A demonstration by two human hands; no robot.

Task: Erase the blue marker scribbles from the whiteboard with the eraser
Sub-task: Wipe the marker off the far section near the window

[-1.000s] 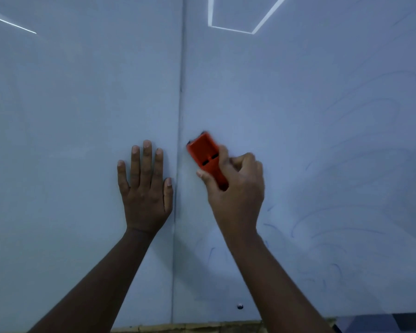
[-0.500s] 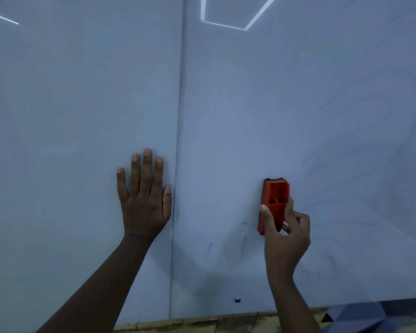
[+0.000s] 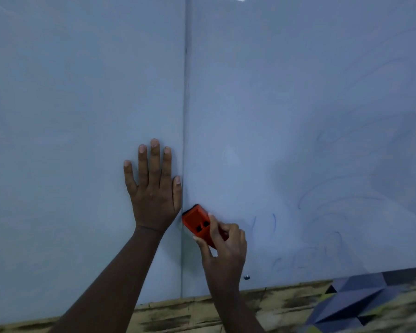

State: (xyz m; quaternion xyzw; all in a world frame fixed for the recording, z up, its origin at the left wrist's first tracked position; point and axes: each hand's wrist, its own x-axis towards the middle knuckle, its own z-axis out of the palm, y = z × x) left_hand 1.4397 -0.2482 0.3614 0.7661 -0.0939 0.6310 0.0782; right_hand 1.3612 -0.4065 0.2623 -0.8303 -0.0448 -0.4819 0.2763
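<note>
Orange eraser [image 3: 197,222] pinched in right hand [image 3: 223,253] grip, protruding up-left against whiteboard [image 3: 274,116].

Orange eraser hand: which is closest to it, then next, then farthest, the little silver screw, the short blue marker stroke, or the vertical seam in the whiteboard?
From the right hand gripping the orange plastic eraser:
1. Little silver screw, just below right.
2. Vertical seam and short blue marker stroke, left and upper right: too close to call.
</note>
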